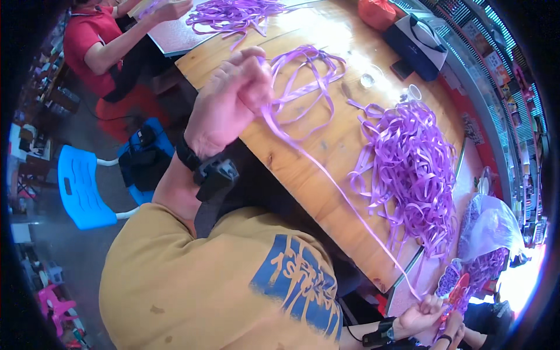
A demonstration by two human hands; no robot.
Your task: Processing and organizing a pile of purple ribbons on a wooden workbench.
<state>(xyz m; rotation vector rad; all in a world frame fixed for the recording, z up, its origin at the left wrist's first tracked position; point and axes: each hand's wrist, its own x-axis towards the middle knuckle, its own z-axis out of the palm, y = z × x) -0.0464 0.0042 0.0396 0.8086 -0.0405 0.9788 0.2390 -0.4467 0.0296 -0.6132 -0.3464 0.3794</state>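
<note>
Ribbon heap [411, 169] beside taut ribbon [326, 175]

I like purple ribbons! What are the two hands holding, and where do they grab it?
One purple ribbon: left hand pinches its upper end, right hand its lower end.

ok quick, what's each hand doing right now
Left hand: closed, pinching one end of a purple ribbon up over the wooden table.
Right hand: closed on the ribbon's other end, low at the frame edge.

Bare wood [326, 169] between hands passable; ribbon heap [411, 169] blocks right side.
</note>
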